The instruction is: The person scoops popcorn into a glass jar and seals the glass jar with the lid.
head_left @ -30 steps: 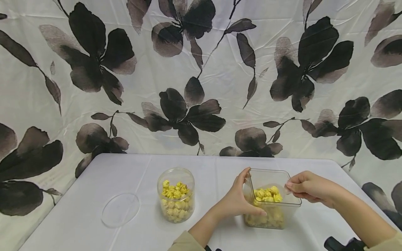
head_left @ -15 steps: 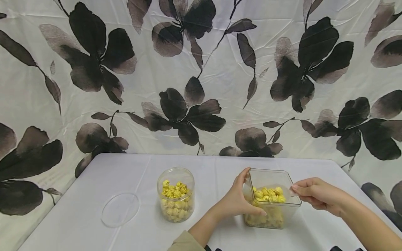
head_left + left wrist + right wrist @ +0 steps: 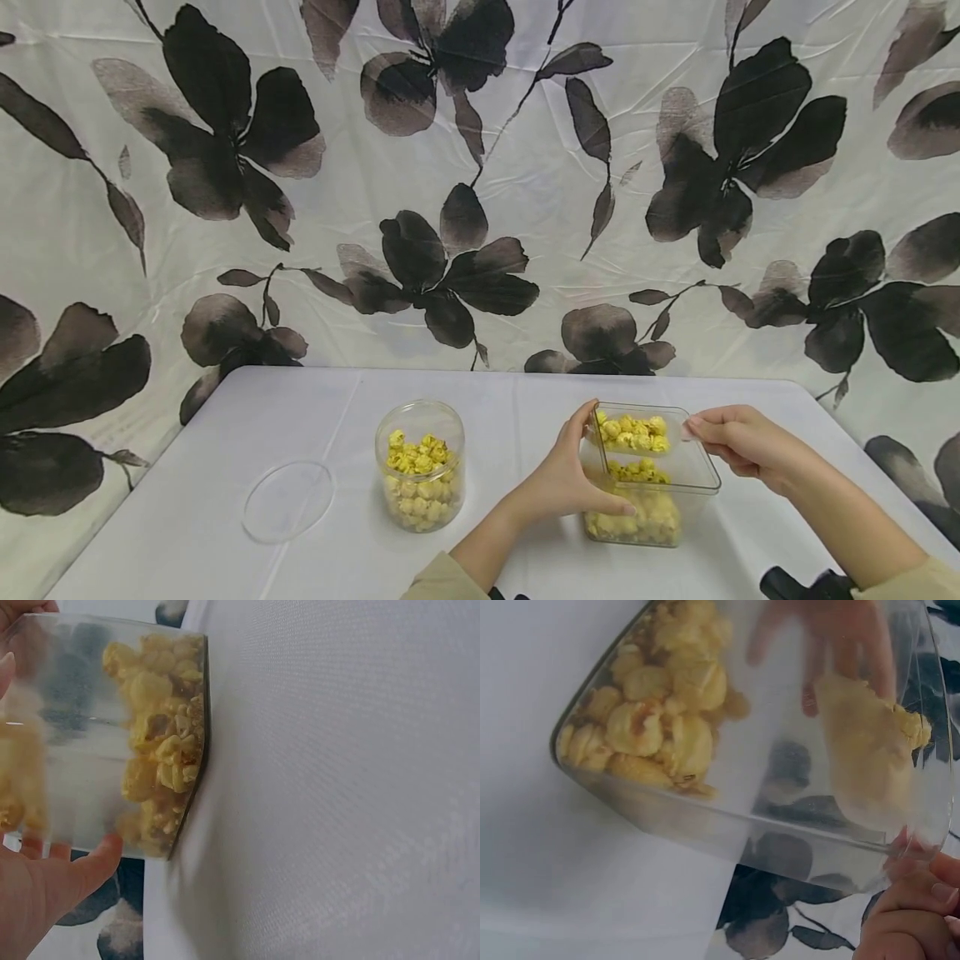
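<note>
A clear rectangular container stands on the table at right, partly filled with yellow popcorn. My left hand grips its left side, thumb across the front wall and fingers by the far left corner. At the right rim, my right hand pinches the handle of a clear scoop. Popcorn fills the scoop, which is level with the upper part of the container, above the remaining heap. Through the wall in the left wrist view, the heap lies along the bottom.
Left of the container stands a round clear jar, uncovered, with popcorn inside. Farther left, a round clear lid lies flat on the white table. Behind the table hangs a floral cloth.
The right hand first drew right along the rim, then came back left and up. The scoop has risen out of the heap with popcorn in it. The left hand stays on the container.
</note>
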Demonstrator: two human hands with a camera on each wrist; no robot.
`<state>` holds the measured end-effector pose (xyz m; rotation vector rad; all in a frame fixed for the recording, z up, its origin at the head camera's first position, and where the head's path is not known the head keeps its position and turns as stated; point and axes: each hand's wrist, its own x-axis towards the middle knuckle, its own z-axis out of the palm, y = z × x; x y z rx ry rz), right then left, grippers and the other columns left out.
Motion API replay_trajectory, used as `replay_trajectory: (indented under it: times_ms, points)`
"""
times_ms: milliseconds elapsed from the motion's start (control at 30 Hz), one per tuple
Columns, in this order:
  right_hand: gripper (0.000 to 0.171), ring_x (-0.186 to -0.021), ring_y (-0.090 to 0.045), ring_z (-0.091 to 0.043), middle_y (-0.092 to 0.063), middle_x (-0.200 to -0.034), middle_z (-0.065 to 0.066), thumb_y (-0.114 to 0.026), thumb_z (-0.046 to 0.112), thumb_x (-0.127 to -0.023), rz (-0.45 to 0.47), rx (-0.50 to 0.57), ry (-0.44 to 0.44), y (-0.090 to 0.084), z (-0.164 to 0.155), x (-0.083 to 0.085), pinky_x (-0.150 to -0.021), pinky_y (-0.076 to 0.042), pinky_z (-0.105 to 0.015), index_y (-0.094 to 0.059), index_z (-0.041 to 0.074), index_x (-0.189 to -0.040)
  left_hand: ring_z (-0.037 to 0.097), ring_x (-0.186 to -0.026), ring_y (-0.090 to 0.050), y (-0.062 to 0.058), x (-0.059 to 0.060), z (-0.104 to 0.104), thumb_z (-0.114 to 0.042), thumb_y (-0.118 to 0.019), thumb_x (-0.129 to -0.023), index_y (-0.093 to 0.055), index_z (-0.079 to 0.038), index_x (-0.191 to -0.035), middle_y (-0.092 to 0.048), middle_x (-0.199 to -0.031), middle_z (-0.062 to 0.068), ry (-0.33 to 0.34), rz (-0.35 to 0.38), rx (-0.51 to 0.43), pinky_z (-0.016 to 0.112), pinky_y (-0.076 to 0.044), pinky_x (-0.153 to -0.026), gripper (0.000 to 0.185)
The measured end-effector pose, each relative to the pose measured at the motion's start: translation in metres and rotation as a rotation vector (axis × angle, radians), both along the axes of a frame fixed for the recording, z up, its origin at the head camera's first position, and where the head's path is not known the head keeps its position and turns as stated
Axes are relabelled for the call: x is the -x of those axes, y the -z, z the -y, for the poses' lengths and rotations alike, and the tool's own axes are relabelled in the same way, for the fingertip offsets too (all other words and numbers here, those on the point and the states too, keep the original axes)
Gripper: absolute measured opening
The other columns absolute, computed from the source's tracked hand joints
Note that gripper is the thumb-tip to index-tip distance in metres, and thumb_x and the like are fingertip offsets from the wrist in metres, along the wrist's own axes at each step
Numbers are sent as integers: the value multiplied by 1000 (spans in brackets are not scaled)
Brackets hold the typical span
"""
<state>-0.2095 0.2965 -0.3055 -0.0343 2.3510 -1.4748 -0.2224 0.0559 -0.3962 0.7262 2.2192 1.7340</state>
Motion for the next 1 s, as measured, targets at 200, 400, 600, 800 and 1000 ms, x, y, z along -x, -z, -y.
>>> replay_trajectory:
  times_ms: [200,400,600,800,1000]
  points:
    - [31,-41,-27,-3,-42,-55,5,-47,13,-97,-48,-30,-51,-3,3,5,-40,-25,-20,-57,-16,-101,12,-123,-30,0,0,0,-22,-89,-60,-9,-38,-146,-24,-141,-6,0,-4,4,41,-33,-99,119]
    - [26,-42,-27,-2,-43,-58,5,-46,13,-97,7,34,-85,-2,-4,5,-41,-24,-19,-67,-2,-93,13,-124,-29,0,-1,0,-22,-89,-60,-8,-39,-146,-24,-141,-6,6,-1,6,43,-33,-98,119]
    - [27,-43,-26,-2,-41,-57,7,-44,13,-98,65,109,-97,0,-13,1,-42,-21,-19,-68,13,-87,13,-124,-29,1,-1,1,-22,-88,-61,-8,-41,-146,-23,-142,-6,12,5,3,43,-35,-96,118]
    - [29,-44,-25,-3,-41,-58,7,-42,13,-99,110,170,-96,2,-17,-4,-42,-19,-20,-69,13,-88,14,-125,-28,1,-1,1,-21,-88,-61,-8,-40,-146,-24,-141,-7,17,3,-10,42,-36,-96,118]
    - [27,-45,-22,-5,-39,-58,8,-42,15,-100,120,224,-129,5,-22,-8,-42,-15,-24,-67,14,-90,15,-126,-28,3,0,1,-23,-89,-60,-8,-39,-146,-23,-142,-7,10,-3,-2,44,-34,-98,119]
